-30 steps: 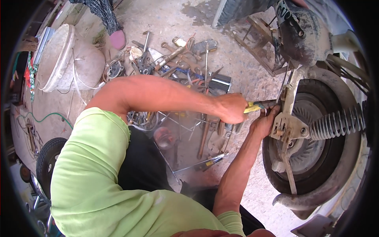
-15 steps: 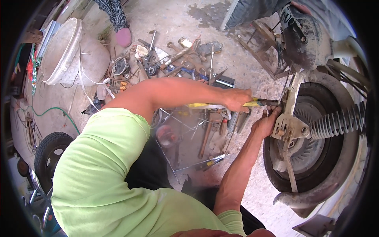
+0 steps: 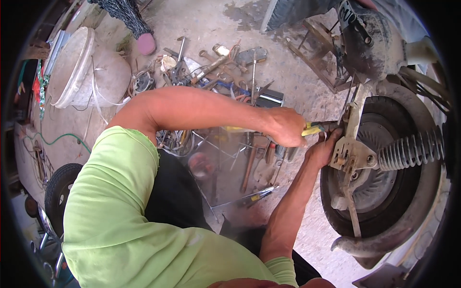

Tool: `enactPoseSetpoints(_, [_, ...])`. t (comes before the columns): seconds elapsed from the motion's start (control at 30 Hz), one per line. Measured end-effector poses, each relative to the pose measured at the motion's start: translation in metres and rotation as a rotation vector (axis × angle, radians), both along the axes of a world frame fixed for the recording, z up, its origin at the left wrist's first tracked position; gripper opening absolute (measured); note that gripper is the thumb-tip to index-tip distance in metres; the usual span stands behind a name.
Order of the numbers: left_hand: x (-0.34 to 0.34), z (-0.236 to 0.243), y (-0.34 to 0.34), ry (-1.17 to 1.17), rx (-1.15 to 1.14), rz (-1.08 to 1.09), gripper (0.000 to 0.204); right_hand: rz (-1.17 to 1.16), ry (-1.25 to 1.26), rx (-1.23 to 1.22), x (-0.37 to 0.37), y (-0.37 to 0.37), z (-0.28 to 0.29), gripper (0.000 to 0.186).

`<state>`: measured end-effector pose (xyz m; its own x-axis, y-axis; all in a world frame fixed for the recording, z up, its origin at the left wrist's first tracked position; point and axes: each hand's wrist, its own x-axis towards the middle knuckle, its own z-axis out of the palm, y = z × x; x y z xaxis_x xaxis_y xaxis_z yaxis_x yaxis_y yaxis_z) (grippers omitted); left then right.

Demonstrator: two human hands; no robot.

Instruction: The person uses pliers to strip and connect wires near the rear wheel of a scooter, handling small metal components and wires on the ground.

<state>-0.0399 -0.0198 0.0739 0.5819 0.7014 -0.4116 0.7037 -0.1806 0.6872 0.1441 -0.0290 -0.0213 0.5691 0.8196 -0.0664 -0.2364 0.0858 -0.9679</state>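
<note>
My left hand point(image 3: 286, 126) is closed around a tool with yellow grips point(image 3: 313, 130), which looks like pliers. Its dark tip points right, toward the metal bracket point(image 3: 353, 153) by the wheel hub; the exact contact is hidden. Just below that tip, my right hand point(image 3: 322, 150) has its thumb and fingers drawn together against the bracket's upper left edge. Whatever it pinches is too small to make out. The bracket sits in front of a black tyre point(image 3: 386, 223) with a grey hub, and a coil spring point(image 3: 410, 148) runs off to its right.
Loose hand tools and parts lie about the floor, among them a hammer point(image 3: 248, 170) and a dark box point(image 3: 270, 98). A whitish bucket point(image 3: 91, 72) lies on its side at far left. A rusty metal frame point(image 3: 309, 55) stands beyond the wheel. Another tyre point(image 3: 60, 194) is at left.
My left hand has turned over the tool and covers more of its yellow grips, with its elbow shifted left. My right hand stays at the bracket.
</note>
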Motion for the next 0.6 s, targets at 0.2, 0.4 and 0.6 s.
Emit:
enactPoseSetpoints(0.2, [-0.002, 0.009, 0.01, 0.028, -0.042, -0.085, 0.041, 0.011, -0.043, -0.004, 0.004, 0.001, -0.002, 0.025])
enactPoseSetpoints(0.4, [0.005, -0.132, 0.045, -0.354, 0.403, -0.104, 0.03, 0.037, -0.185, -0.02, -0.007, 0.003, 0.008, 0.028])
enactPoseSetpoints(0.6, [0.005, -0.123, 0.059, -0.343, 0.462, -0.134, 0.03, 0.005, -0.079, 0.023, -0.003, 0.002, 0.004, 0.027])
